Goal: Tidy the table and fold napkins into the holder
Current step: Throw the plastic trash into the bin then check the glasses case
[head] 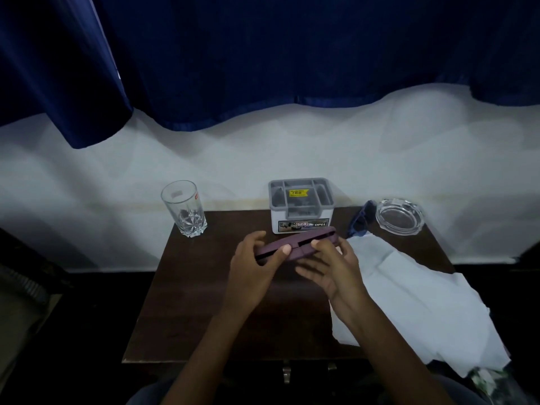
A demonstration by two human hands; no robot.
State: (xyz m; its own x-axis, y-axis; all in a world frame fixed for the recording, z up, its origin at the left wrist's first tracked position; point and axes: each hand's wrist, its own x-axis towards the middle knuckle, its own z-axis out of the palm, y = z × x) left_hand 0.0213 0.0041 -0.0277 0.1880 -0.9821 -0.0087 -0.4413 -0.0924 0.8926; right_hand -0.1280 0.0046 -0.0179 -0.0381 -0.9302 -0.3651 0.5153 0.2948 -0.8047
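Both hands hold a flat maroon napkin holder (301,244) above the middle of the dark wooden table (204,302). My left hand (254,264) grips its left end with the thumb on top. My right hand (330,266) grips its right end, fingers curled under it. Large white napkins (415,296) lie spread over the right side of the table, one corner hanging past the front edge.
A grey compartment organiser box (301,204) stands at the back centre, just behind the holder. An empty drinking glass (184,209) stands at the back left corner. A glass ashtray (399,216) and blue sunglasses (362,219) sit at the back right. Blue curtains hang behind.
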